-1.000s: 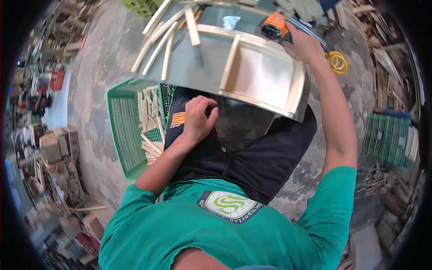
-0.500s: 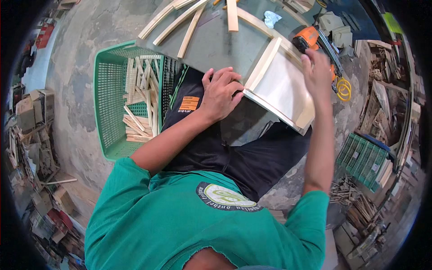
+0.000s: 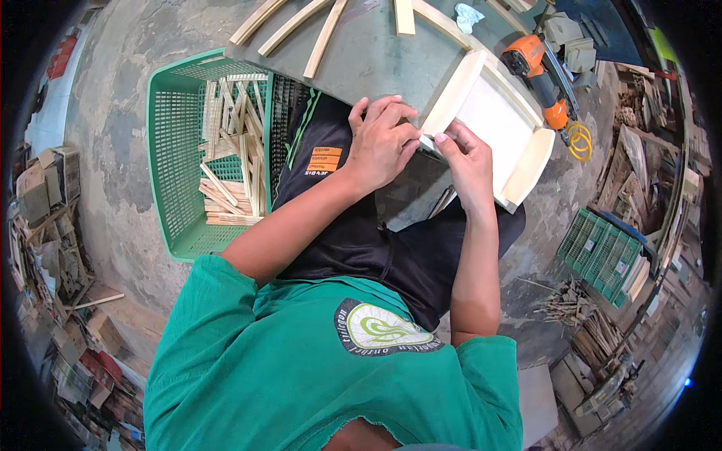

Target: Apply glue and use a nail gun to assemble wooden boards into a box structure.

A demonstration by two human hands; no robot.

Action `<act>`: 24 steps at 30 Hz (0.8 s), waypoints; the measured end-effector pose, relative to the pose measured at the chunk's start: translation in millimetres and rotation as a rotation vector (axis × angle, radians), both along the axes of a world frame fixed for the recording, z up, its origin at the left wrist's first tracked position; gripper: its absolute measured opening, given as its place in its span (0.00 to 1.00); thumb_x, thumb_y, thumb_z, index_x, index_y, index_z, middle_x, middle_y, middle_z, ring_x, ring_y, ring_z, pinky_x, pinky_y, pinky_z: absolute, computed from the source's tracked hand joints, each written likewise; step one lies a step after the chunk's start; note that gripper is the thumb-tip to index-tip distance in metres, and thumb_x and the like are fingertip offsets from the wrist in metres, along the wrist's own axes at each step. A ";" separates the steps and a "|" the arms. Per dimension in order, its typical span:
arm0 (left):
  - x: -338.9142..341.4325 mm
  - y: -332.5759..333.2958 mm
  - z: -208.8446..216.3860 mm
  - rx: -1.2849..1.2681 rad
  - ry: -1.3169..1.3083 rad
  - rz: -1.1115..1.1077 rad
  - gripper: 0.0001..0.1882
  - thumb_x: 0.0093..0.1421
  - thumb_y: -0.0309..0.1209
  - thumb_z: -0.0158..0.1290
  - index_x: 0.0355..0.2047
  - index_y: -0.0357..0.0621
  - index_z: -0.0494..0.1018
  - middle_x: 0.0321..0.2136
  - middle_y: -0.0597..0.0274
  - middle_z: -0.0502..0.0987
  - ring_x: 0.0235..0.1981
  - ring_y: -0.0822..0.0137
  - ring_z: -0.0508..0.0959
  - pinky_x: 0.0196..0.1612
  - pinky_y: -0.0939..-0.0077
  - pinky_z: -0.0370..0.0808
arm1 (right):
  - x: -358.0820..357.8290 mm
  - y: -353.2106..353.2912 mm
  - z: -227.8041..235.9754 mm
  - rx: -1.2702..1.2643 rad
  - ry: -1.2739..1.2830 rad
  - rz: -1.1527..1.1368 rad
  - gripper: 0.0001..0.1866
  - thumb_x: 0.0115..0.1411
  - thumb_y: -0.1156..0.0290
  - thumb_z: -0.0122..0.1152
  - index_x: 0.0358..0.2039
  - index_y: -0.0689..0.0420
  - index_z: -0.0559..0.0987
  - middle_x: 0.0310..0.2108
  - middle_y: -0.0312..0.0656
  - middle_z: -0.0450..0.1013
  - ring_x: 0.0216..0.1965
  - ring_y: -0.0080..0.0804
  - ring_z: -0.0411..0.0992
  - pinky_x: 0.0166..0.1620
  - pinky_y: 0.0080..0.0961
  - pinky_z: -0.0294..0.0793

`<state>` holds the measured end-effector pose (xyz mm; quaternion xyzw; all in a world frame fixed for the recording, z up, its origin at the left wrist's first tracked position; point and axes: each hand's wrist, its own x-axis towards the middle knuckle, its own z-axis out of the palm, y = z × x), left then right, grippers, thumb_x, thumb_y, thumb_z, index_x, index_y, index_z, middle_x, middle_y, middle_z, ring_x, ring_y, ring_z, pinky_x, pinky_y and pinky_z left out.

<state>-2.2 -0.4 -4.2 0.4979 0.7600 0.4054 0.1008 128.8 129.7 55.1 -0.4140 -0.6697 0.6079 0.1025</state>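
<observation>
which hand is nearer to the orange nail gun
Right. The right hand is at the near edge of the wooden tray, left of the orange nail gun; the left hand is farther left, by the tray's corner.

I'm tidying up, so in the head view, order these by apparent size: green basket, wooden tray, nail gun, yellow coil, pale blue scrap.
1. Green basket
2. Wooden tray
3. Nail gun
Last, yellow coil and pale blue scrap: too alike to rank.

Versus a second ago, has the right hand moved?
Yes: against the green basket, the right hand moved leftward, closer to it, away from the orange nail gun.
</observation>
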 end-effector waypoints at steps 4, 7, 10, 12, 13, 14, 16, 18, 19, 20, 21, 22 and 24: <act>0.0 0.0 -0.1 0.010 0.003 0.002 0.06 0.54 0.31 0.69 0.33 0.54 0.85 0.52 0.68 0.78 0.66 0.58 0.70 0.69 0.40 0.51 | -0.5 -0.5 3.0 -0.003 -0.018 -0.007 0.20 0.69 0.68 0.64 0.56 0.68 0.82 0.47 0.44 0.83 0.48 0.27 0.79 0.54 0.28 0.77; -0.5 0.8 -1.0 0.010 0.018 -0.004 0.06 0.54 0.31 0.69 0.33 0.54 0.85 0.52 0.69 0.78 0.66 0.58 0.70 0.69 0.40 0.51 | -1.4 -0.6 5.0 0.019 -0.014 -0.001 0.19 0.69 0.69 0.64 0.56 0.67 0.82 0.46 0.43 0.83 0.47 0.27 0.80 0.54 0.28 0.77; -0.1 0.5 -2.3 0.016 0.032 -0.009 0.06 0.54 0.31 0.69 0.33 0.54 0.85 0.52 0.69 0.78 0.66 0.58 0.70 0.69 0.40 0.51 | -0.7 -0.6 3.2 0.026 -0.015 0.004 0.19 0.68 0.69 0.64 0.55 0.66 0.83 0.44 0.41 0.83 0.45 0.26 0.79 0.52 0.26 0.77; 0.5 1.6 -2.9 0.022 0.047 -0.016 0.06 0.54 0.31 0.69 0.33 0.54 0.85 0.52 0.69 0.78 0.66 0.58 0.70 0.69 0.40 0.51 | 0.7 1.2 -2.5 0.043 -0.010 0.000 0.19 0.67 0.68 0.65 0.54 0.65 0.83 0.42 0.41 0.83 0.44 0.25 0.79 0.51 0.26 0.77; 0.8 2.6 -3.2 0.022 0.063 -0.005 0.06 0.54 0.31 0.69 0.33 0.54 0.84 0.52 0.69 0.78 0.66 0.58 0.70 0.69 0.40 0.51 | 0.8 1.6 -4.6 0.058 -0.011 0.011 0.19 0.67 0.67 0.65 0.54 0.65 0.83 0.41 0.40 0.83 0.42 0.24 0.78 0.49 0.26 0.77; 1.0 2.9 -3.2 0.023 0.080 0.007 0.06 0.54 0.31 0.69 0.33 0.54 0.84 0.51 0.69 0.78 0.66 0.58 0.70 0.69 0.40 0.51 | 1.3 1.4 -6.0 0.058 -0.003 0.001 0.19 0.67 0.67 0.65 0.54 0.65 0.83 0.41 0.40 0.83 0.42 0.24 0.78 0.49 0.26 0.77; 1.4 1.8 -3.4 0.006 0.087 -0.007 0.08 0.55 0.30 0.68 0.36 0.54 0.83 0.53 0.69 0.78 0.67 0.56 0.69 0.70 0.41 0.50 | 2.9 1.8 -7.6 0.093 0.002 0.019 0.20 0.67 0.64 0.66 0.53 0.65 0.83 0.38 0.39 0.82 0.40 0.23 0.78 0.48 0.25 0.76; 2.3 2.4 -3.7 -0.008 0.093 -0.021 0.11 0.56 0.29 0.68 0.39 0.55 0.82 0.54 0.69 0.77 0.68 0.55 0.69 0.71 0.42 0.50 | 4.2 4.6 -11.8 0.092 0.007 0.015 0.21 0.67 0.63 0.66 0.53 0.65 0.83 0.38 0.40 0.83 0.40 0.24 0.78 0.48 0.25 0.77; 2.6 3.0 -4.6 0.000 0.090 -0.007 0.11 0.56 0.28 0.68 0.39 0.55 0.82 0.54 0.68 0.77 0.68 0.55 0.69 0.71 0.41 0.50 | 4.3 5.9 -13.1 0.087 0.006 0.025 0.21 0.66 0.62 0.66 0.53 0.65 0.83 0.39 0.41 0.83 0.40 0.24 0.78 0.48 0.26 0.77; 3.1 3.3 -5.4 0.008 0.087 0.007 0.12 0.56 0.28 0.68 0.40 0.55 0.81 0.54 0.68 0.77 0.68 0.55 0.69 0.70 0.40 0.50 | 4.5 6.4 -14.6 0.092 0.014 0.013 0.21 0.66 0.62 0.66 0.53 0.65 0.83 0.39 0.41 0.83 0.40 0.24 0.78 0.48 0.26 0.77; 3.5 3.1 -6.0 0.013 0.095 -0.004 0.12 0.56 0.28 0.68 0.40 0.55 0.81 0.54 0.68 0.77 0.68 0.55 0.69 0.70 0.40 0.50 | 4.1 6.2 -16.4 0.083 0.023 0.013 0.21 0.66 0.62 0.66 0.53 0.65 0.84 0.39 0.42 0.84 0.40 0.26 0.79 0.48 0.26 0.77; 3.3 3.0 -6.1 0.019 0.105 0.004 0.11 0.56 0.29 0.68 0.39 0.54 0.81 0.53 0.68 0.77 0.68 0.55 0.69 0.70 0.38 0.51 | 3.3 6.3 -17.3 0.076 0.032 0.015 0.22 0.66 0.61 0.66 0.53 0.64 0.84 0.39 0.44 0.84 0.41 0.27 0.80 0.48 0.27 0.77; 3.6 4.0 -6.1 0.030 0.123 0.004 0.10 0.56 0.29 0.68 0.38 0.53 0.81 0.52 0.67 0.78 0.67 0.55 0.70 0.70 0.35 0.51 | 2.5 7.6 -18.2 0.085 0.027 0.008 0.22 0.66 0.61 0.66 0.53 0.64 0.84 0.40 0.45 0.85 0.41 0.29 0.80 0.48 0.28 0.77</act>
